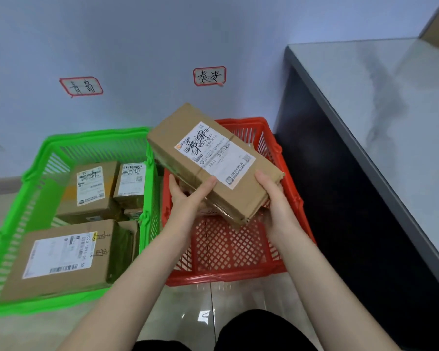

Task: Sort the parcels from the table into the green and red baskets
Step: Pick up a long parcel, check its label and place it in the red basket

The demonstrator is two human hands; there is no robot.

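Observation:
A long brown cardboard parcel [188,138] with a white shipping label and black handwriting hangs tilted above the red basket [228,252]. My left hand [188,196] grips its near left edge, thumb on top. My right hand [271,196] grips its near right end, thumb on top. Under the parcel, other parcels in the red basket are mostly hidden. To the left stands the green basket [31,191], which holds several brown labelled parcels [61,257].
A marble-topped table [380,117] with a dark side stands to the right of the red basket. Two red-framed handwritten signs [81,86] hang on the wall above the baskets. Both baskets sit on a tiled floor [200,310].

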